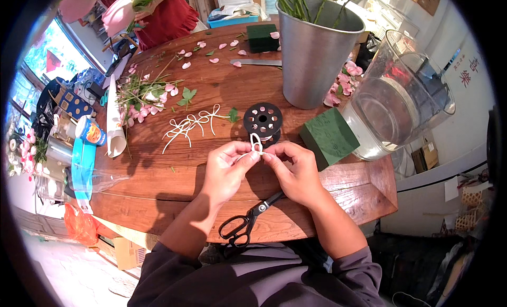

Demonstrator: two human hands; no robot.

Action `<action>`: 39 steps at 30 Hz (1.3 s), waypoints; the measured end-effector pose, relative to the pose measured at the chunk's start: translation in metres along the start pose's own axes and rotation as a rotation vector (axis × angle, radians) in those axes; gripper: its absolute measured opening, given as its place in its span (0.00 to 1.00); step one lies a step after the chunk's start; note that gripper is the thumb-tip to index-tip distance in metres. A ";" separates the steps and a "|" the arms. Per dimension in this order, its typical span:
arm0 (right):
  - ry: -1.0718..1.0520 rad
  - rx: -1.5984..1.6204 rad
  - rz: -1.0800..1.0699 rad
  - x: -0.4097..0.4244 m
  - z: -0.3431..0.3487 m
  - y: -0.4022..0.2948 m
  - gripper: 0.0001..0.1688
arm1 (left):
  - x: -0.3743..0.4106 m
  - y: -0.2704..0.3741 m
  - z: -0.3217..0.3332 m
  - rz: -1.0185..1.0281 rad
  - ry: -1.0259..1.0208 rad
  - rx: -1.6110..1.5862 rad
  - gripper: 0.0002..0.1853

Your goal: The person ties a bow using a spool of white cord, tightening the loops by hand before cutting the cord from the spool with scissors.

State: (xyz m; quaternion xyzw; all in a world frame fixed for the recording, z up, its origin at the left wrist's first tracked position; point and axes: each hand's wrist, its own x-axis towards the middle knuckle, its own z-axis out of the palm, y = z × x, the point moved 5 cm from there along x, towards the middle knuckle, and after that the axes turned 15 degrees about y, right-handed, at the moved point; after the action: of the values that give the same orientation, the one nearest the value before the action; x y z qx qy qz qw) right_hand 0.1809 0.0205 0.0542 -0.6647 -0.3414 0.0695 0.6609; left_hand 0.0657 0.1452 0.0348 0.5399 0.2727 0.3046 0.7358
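Observation:
Between my two hands is a thin white cord [256,142], bent into upright loops. My left hand [227,168] pinches it between thumb and fingers. Close beside it, my right hand [295,172] grips the same cord at the base of the loops. A black spool [263,119] stands just beyond my fingertips, with a little white cord showing low on it. Several tied white cord bows [194,123] lie to the left of the spool. Black-handled scissors [249,220] rest at the table's near edge, their blades partly under my right hand.
On the wooden table [190,180], a green floral foam block [330,136] sits right, by a clear glass vase [396,97] holding water. A metal bucket [317,57] of stems stands behind. Cut stems and petals [146,97] lie left. A person in red [166,20] stands across.

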 end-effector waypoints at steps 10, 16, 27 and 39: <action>0.011 0.125 0.079 -0.003 0.000 0.002 0.08 | -0.004 0.004 0.010 0.138 -0.037 0.007 0.18; 0.003 0.142 0.077 -0.001 -0.001 0.001 0.07 | -0.006 0.002 0.009 0.106 -0.066 0.044 0.07; 0.005 0.117 0.024 0.002 -0.005 -0.003 0.06 | -0.008 0.005 0.009 0.062 -0.095 -0.011 0.08; -0.202 0.049 -0.124 -0.004 0.003 -0.015 0.07 | -0.001 0.009 -0.004 0.083 0.129 -0.022 0.08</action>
State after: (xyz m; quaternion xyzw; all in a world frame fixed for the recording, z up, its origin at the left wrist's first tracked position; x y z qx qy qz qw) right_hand 0.1712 0.0194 0.0662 -0.6155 -0.4448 0.1031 0.6424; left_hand 0.0608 0.1495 0.0420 0.5220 0.2934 0.3720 0.7093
